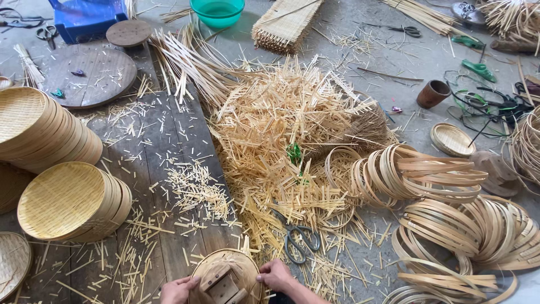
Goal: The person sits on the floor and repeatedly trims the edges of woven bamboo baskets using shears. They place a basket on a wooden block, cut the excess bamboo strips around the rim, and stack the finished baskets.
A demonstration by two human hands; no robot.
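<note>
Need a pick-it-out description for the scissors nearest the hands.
Start at the big heap of cut bamboo slivers in the middle of the floor, then go to its near edge, just above the right hand. The scissors lie there, handles toward the person: grey metal loops among pale straw-coloured strips.

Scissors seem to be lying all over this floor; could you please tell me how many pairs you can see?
3: one pair beside the right hand, one at top left by the blue box, one at top right. Others may be buried under the bamboo scraps.
</note>
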